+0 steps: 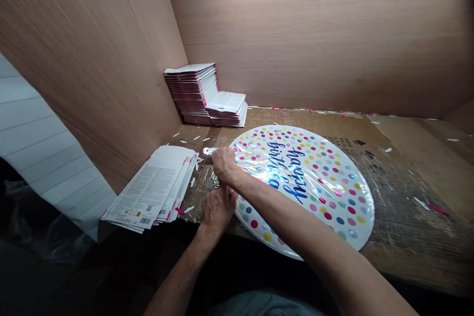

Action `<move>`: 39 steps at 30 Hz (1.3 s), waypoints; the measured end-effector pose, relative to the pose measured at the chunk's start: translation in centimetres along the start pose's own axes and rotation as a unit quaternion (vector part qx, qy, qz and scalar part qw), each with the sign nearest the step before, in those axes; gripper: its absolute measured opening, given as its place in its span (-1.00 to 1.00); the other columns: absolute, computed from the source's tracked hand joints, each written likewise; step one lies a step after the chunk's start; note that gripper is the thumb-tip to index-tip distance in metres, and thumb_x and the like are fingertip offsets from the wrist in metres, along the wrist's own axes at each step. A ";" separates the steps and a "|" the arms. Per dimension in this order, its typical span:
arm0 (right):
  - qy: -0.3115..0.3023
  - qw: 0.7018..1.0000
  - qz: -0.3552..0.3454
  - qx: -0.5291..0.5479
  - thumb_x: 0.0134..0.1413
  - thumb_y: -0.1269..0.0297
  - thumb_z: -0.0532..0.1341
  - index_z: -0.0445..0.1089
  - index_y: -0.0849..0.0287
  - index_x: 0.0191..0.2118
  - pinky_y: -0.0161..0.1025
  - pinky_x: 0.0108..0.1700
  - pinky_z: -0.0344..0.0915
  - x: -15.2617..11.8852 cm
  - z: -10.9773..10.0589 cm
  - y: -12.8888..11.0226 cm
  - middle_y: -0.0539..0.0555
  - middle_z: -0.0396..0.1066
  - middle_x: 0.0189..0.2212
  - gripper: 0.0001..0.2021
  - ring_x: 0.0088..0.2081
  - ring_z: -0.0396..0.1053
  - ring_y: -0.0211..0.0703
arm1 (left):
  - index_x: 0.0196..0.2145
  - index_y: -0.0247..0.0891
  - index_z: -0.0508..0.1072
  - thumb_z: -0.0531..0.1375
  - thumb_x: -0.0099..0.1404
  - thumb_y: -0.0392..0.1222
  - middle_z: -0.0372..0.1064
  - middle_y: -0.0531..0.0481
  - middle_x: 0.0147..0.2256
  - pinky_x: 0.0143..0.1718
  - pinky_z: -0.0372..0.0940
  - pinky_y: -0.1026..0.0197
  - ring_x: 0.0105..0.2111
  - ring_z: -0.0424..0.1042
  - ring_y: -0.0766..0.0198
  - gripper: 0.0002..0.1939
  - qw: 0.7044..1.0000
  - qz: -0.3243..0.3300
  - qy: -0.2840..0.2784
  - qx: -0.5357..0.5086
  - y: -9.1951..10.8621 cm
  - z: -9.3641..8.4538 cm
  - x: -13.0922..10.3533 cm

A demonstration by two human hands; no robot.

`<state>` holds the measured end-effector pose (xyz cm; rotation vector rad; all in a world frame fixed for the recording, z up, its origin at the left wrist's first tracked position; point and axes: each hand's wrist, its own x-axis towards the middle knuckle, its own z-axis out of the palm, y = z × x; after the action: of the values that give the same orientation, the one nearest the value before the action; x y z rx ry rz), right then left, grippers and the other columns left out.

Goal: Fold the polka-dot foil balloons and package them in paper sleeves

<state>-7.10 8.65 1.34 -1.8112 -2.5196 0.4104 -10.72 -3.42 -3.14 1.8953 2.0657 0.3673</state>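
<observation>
A round white foil balloon [318, 177] with coloured dots and blue "happy birthday" lettering lies flat on the cardboard-covered surface. Its small tab [206, 151] sticks out at the left, beside my right hand [225, 164]. That hand's fingers are bent closed at the balloon's left edge, and what they grip is hidden. Just below it, my left hand [217, 207] is closed too, its fingertips near the same edge; anything in them cannot be made out. My right forearm crosses over the balloon's lower part.
A pile of printed white cards [151, 190] lies left of my hands. Taller stacks of folded cards [190, 94] stand in the back left corner against wooden panels [314, 34]. White and pink scraps [439, 209] are scattered over the cardboard [407, 168].
</observation>
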 end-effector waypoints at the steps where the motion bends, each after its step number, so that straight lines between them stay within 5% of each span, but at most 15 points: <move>1: 0.016 1.000 0.007 0.019 0.07 0.43 0.27 0.54 0.36 -0.17 -0.09 -0.16 0.45 -0.1 -0.2 1.1 0.39 0.55 -0.19 -0.80 -0.09 0.51 0.14 | -0.30 -0.24 0.52 0.13 0.32 -0.08 0.52 -0.11 -0.40 -0.37 0.24 0.18 -0.35 0.53 0.06 -0.78 1.000 0.001 0.005 -0.011 -0.3 -0.6 0.3; 4: 0.045 0.995 0.024 0.086 0.17 0.28 0.22 0.56 0.27 -0.19 -0.19 -0.10 0.36 -0.7 -0.4 4.6 0.31 0.56 -0.17 -0.79 -0.06 0.48 0.05 | -0.39 -0.23 0.51 0.12 0.34 0.01 0.50 -0.05 -0.46 -0.42 0.17 0.25 -0.41 0.49 0.18 -0.70 0.997 -0.016 0.046 -0.054 -1.2 -2.4 2.1; 7: 0.036 0.984 0.023 0.170 0.22 0.19 0.16 0.56 0.23 -0.36 -0.32 -0.23 0.31 -1.2 0.2 6.8 0.18 0.58 -0.35 -0.71 -0.22 0.50 -0.11 | -0.27 -0.23 0.54 0.06 0.38 -0.08 0.54 -0.04 -0.38 -0.38 0.18 0.28 -0.38 0.49 0.25 -0.71 0.992 -0.009 0.100 -0.072 -1.4 -3.7 4.8; 13: 0.024 0.944 0.025 0.327 0.00 0.40 0.20 0.45 0.23 -0.55 -0.42 -0.45 0.16 -1.1 1.7 7.5 0.00 0.45 -0.61 -0.83 -0.50 0.39 -0.29 | -0.20 -0.19 0.57 -0.04 0.43 -0.12 0.57 -0.14 -0.23 -0.27 0.26 0.22 -0.22 0.53 0.11 -0.62 0.997 0.009 0.004 0.072 -0.3 -3.1 8.7; 17: 0.074 0.904 0.064 0.415 0.09 0.31 0.09 0.39 0.21 -0.50 -0.41 -0.48 0.20 -1.9 1.3 9.0 -0.01 0.41 -0.62 -0.78 -0.54 0.37 -0.29 | 0.03 -0.18 0.49 0.00 0.42 0.00 0.55 -0.25 -0.17 -0.19 0.31 0.11 -0.15 0.53 -0.03 -0.60 0.993 -0.006 -0.020 0.118 -1.0 -2.5 9.0; 21: 0.109 0.859 0.097 0.490 0.09 0.21 0.08 0.33 0.20 -0.45 -0.40 -0.49 0.26 -5.2 -0.5 13.9 0.00 0.39 -0.58 -0.79 -0.55 0.35 -0.30 | 0.26 -0.13 0.25 0.00 0.44 0.01 0.53 -0.24 -0.13 -0.13 0.32 0.08 -0.11 0.52 -0.02 -0.51 0.982 0.004 -0.056 0.182 -1.5 -3.8 9.1; 24: 0.142 0.799 0.153 0.564 -0.10 0.18 0.23 0.30 0.19 -0.52 -0.40 -0.55 0.21 -8.5 -1.4 18.6 -0.05 0.30 -0.63 -0.81 -0.60 0.26 -0.34 | 0.04 -0.26 0.45 0.11 0.38 -0.04 0.51 -0.29 -0.16 -0.11 0.30 0.05 -0.11 0.49 -0.07 -0.63 0.981 0.027 -0.013 0.190 0.4 -5.2 8.3; 26: 0.148 0.771 0.200 0.586 -0.16 0.18 0.28 0.28 0.18 -0.52 -0.39 -0.60 0.16 -10.4 -1.6 21.4 -0.09 0.26 -0.66 -0.79 -0.64 0.20 -0.36 | -0.16 -0.27 0.52 0.13 0.38 -0.04 0.48 -0.25 -0.14 -0.11 0.28 0.10 -0.09 0.46 -0.02 -0.72 0.982 0.134 0.005 0.133 2.7 -5.3 6.5; 28: 0.131 0.811 0.239 0.518 -0.05 0.14 0.24 0.25 0.15 -0.52 -0.36 -0.61 0.15 -11.9 -1.6 23.7 -0.08 0.25 -0.69 -0.77 -0.67 0.19 -0.32 | -0.29 -0.23 0.51 0.06 0.42 0.01 0.49 -0.13 -0.21 -0.19 0.28 0.19 -0.18 0.46 0.12 -0.67 0.966 0.247 -0.061 0.052 5.2 -4.5 3.9; 31: 0.111 0.896 0.276 0.330 0.09 0.13 0.19 0.28 0.14 -0.54 -0.27 -0.52 0.19 -13.6 -1.7 25.6 0.03 0.33 -0.67 -0.73 -0.59 0.33 -0.17 | -0.39 -0.22 0.46 0.05 0.42 0.08 0.46 -0.03 -0.39 -0.33 0.23 0.22 -0.36 0.44 0.20 -0.61 0.937 0.293 -0.189 0.027 7.9 -1.7 -0.1; 34: 0.189 0.942 0.259 0.102 0.18 0.12 0.18 0.43 0.21 -0.36 -0.17 -0.31 0.28 -14.9 -1.9 25.5 0.21 0.49 -0.44 -0.74 -0.33 0.47 0.03 | -0.34 -0.24 0.44 0.13 0.38 0.03 0.47 -0.08 -0.31 -0.31 0.23 0.18 -0.28 0.45 0.12 -0.71 0.943 0.287 -0.159 0.062 9.1 1.1 -2.6; 37: 0.252 0.962 0.095 -0.041 0.32 0.11 0.05 0.40 0.24 0.03 -0.11 -0.05 0.29 -15.6 -1.0 24.7 0.29 0.47 -0.04 -0.63 -0.04 0.42 0.07 | -0.31 -0.23 0.42 0.13 0.39 -0.02 0.47 -0.08 -0.29 -0.30 0.22 0.19 -0.26 0.45 0.13 -0.76 0.947 0.283 -0.140 0.054 9.2 2.1 -3.5; 39: 0.242 0.968 -0.002 -0.067 0.34 0.10 0.03 0.32 0.26 0.14 -0.09 0.11 0.23 -15.7 0.3 24.8 0.30 0.37 0.11 -0.58 0.10 0.33 0.06 | -0.29 -0.24 0.41 0.09 0.40 0.01 0.47 -0.08 -0.30 -0.29 0.22 0.18 -0.28 0.46 0.14 -0.73 0.970 0.212 -0.107 0.049 8.9 1.7 -3.9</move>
<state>21.13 1.27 -2.13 -1.6851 -2.2477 -0.1909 -1.59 -6.49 -0.97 2.3216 1.5608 0.1463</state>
